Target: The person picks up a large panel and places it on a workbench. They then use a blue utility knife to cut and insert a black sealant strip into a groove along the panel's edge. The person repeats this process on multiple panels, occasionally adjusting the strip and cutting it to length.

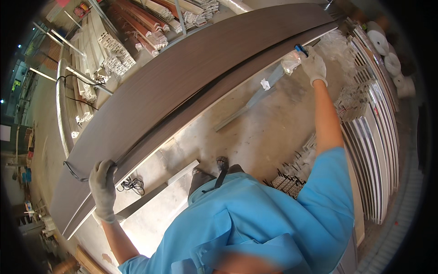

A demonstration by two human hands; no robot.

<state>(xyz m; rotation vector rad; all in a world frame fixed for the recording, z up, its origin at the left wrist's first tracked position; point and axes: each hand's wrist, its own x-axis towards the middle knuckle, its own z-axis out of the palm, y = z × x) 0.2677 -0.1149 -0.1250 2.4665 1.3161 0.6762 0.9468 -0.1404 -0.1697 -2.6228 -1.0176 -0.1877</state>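
Observation:
A long dark-brown panel stretches across in front of me, with a narrower brown board along its near side and a dark gap between them. Fisheye bending curves both. Near their left end, my left hand, in a pale grey glove, is closed on the near edge of the narrower board. Toward the far right end, my gloved right hand grips a small blue-handled tool, its kind unclear, against the same board's edge. Crumpled clear plastic film hangs just beside that hand.
Long profiles lie stacked beyond the panel, with reddish-brown ones among them. A rack of striped panels stands at right, near white rolls. Below the panel are a coiled black cable and a metal bar.

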